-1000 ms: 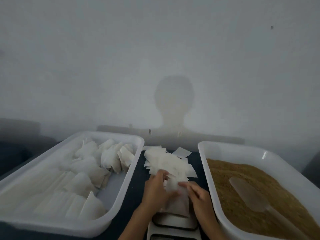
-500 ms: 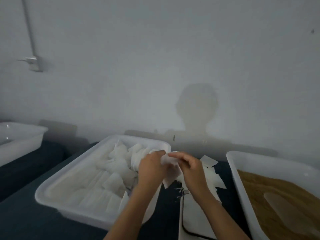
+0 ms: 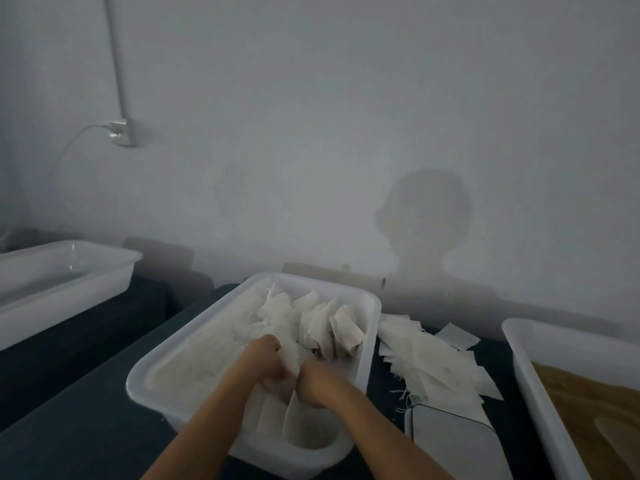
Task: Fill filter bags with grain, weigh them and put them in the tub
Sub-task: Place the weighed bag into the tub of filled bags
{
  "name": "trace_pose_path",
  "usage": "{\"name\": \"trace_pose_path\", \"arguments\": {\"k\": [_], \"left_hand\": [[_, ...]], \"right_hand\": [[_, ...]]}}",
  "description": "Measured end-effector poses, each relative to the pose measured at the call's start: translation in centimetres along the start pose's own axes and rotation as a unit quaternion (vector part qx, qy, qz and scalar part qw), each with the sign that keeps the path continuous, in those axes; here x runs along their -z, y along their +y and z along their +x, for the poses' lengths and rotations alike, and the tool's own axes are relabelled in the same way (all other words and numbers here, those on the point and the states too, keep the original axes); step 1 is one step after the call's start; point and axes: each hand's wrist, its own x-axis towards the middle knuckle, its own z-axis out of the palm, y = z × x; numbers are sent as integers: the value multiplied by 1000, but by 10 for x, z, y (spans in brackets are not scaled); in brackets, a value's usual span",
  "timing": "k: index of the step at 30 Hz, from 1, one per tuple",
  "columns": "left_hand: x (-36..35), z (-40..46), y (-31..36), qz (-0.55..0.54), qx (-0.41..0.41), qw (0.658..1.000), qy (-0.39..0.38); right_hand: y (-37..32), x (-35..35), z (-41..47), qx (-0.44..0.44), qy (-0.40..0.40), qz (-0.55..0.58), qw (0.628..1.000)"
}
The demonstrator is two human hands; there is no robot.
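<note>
Placing step: our left hand [image 3: 265, 360] and right hand [image 3: 317, 382], fingers clenched on 1 filled bag [image 3: 289, 370], pressed it into the tub [image 3: 369, 341]. Next: release, fetch an empty bag.

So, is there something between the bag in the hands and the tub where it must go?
Nothing visible blocks it. Both the left hand and the right hand already hold the filter bag inside the tub, low among the filled bags that already lie there.
</note>
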Motion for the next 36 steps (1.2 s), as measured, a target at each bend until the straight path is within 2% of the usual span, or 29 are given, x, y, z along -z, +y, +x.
{"name": "trace_pose_path", "arguments": {"k": [6, 12, 14, 16, 18, 21, 24, 26, 29, 33, 36], "left_hand": [[-8, 6, -5, 41, 43, 998, -23], [-14, 8, -4, 112, 17, 994, -2], [-16, 7, -3, 131, -5, 991, 18], [-16, 6, -1, 129, -39, 990, 51], [-12, 3, 4, 117, -85, 979, 144], [-2, -1, 21, 91, -160, 946, 266], [3, -4, 46, 34, -213, 934, 284], [-1, -5, 64, 6, -230, 932, 281], [-11, -5, 87, -9, -234, 939, 251], [-35, -1, 104, -6, -242, 946, 217], [-49, 5, 106, -19, -240, 948, 210]], "right_hand": [[0, 0, 8, -23, -50, 3, 998], [3, 6, -4, 10, -66, 19, 998], [1, 6, -11, 52, -14, -14, 998], [4, 13, -20, 103, 84, -3, 991], [17, 29, -28, 135, 190, 35, 972], [56, 57, -33, 104, 308, 63, 944], [110, 72, -29, 27, 362, 45, 931], [145, 74, -24, -43, 362, 46, 930], [186, 67, -14, -110, 306, 61, 944], [198, 54, -1, -169, 243, 109, 949], [193, 50, 6, -198, 218, 81, 952]]}}
